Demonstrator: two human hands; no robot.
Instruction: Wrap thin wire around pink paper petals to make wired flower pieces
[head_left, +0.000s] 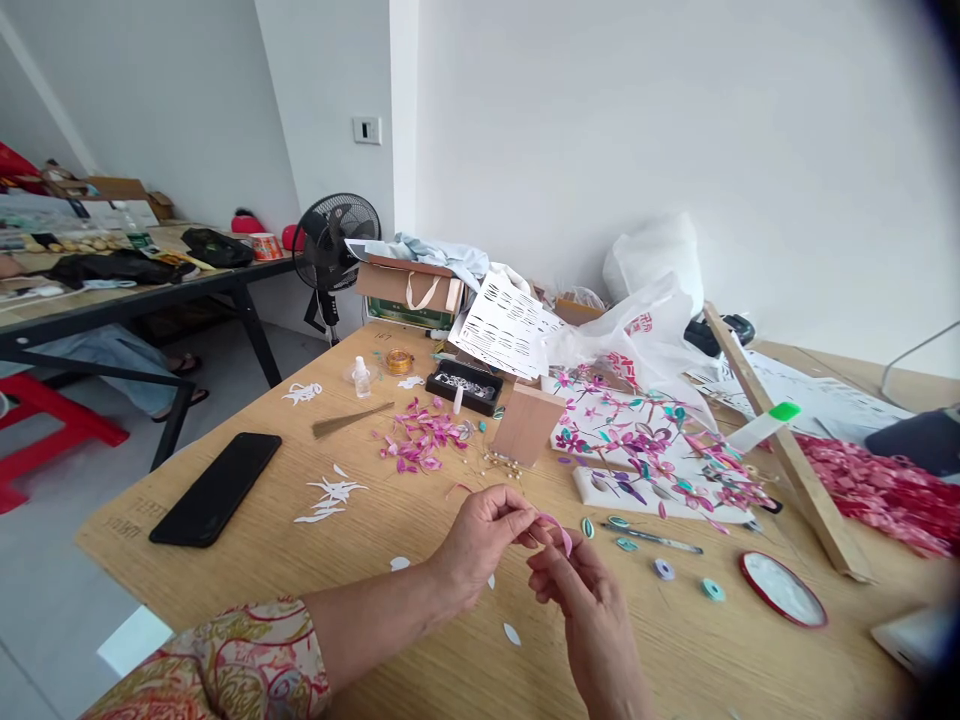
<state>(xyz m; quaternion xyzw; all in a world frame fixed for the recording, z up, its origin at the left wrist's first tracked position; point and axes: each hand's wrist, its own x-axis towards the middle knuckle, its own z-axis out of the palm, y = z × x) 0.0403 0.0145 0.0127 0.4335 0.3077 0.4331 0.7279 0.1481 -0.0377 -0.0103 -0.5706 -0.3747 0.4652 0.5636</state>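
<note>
both hands [525, 560] mid-table, pinching pink strip [559, 530]

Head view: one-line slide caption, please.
Both hands, left hand and right hand, pinch a pink paper strip over a wooden table beside a quilled flower panel.

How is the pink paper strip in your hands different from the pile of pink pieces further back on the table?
The pink strip is a single curved band pinched between the left hand and right hand; the pink pile is many short petal-like pieces. The strip is held above the table; the pile lies loose on it. Both look like pink paper.
</note>
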